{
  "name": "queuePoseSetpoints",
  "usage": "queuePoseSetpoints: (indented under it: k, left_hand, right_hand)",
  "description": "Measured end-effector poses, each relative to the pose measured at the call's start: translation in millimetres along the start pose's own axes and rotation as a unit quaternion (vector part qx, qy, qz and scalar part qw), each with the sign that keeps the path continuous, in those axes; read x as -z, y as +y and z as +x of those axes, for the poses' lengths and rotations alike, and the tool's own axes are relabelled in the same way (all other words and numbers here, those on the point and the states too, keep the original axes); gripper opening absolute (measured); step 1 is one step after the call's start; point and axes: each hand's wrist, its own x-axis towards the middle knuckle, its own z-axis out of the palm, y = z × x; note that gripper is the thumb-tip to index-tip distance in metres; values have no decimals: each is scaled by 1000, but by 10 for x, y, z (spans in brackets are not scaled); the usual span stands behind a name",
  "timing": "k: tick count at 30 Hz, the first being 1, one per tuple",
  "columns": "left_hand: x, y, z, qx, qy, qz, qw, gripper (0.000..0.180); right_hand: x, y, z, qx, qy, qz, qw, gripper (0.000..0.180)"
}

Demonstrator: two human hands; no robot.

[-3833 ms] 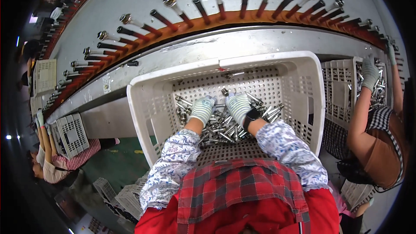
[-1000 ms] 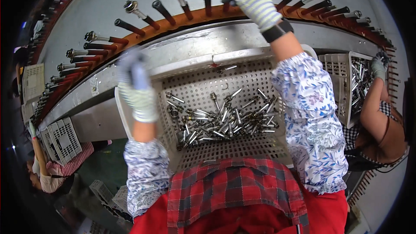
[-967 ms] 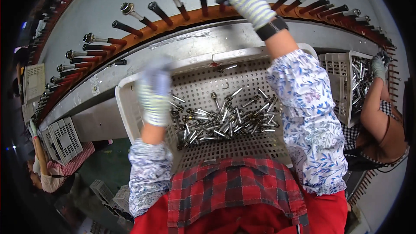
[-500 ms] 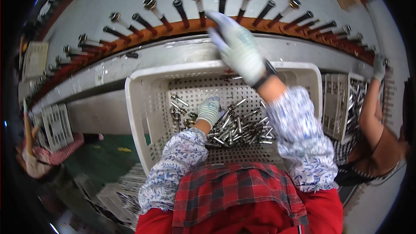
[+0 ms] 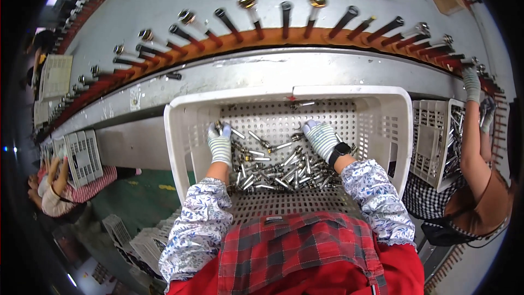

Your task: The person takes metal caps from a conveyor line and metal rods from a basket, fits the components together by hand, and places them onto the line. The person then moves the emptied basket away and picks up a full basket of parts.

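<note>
A white plastic crate (image 5: 177, 153) with perforated walls stands in front of me, holding a heap of shiny metal fittings (image 5: 284, 175), slim tubes with collared ends. Inside its left part, my left hand (image 5: 220, 147), in a striped grey-white glove, is closed on a metal fitting (image 5: 219, 125) at its fingertips. Farther right, my right hand (image 5: 323, 137), gloved alike and with a dark watch at the wrist, reaches down with curled fingers. Its fingertips are beside a fitting lying on the crate floor; what they pinch, if anything, is hidden.
Beyond the crate runs an orange rail (image 5: 262, 37) with upright posts, some topped by metal pieces. A loose dark piece (image 5: 174, 76) lies on the metal ledge. At right, a co-worker's gloved hand (image 5: 471, 83) reaches the rail above another filled crate (image 5: 428, 136). More people sit at left.
My right hand has come down from above the rail into the crate. My left hand has moved left, away from the heap, to the crate's left part.
</note>
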Motion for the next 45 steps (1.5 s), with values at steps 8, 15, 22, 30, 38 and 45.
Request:
queuePoseSetpoints:
  k: [8,15,22,30,38,45]
  left_hand:
    - [-203,153,-163,-44,-52,246,967,41]
    - [-430,380,-232,-36,-75,288,954,64]
    - [-413,1771,-976,-303,-220,-74,924,44]
    - [-79,3358,102,-331,-145,-372,855,25]
    - [-28,3129,593,-329,-100,-366,865,29]
    - [329,2774,831,-247,64,-277,926,40]
  right_hand:
    - [-135,160,701,-111,-32,-25,993,30]
    - [-181,273,560,-159,-88,18,983,24]
    - [-331,421,-241,-196,158,56,966,20]
    - [160,153,-355,-367,99,352,855,46]
    - [633,-152,-420,-259,-20,702,663,24]
    - [1848,-401,-218,35,165,782,600,18]
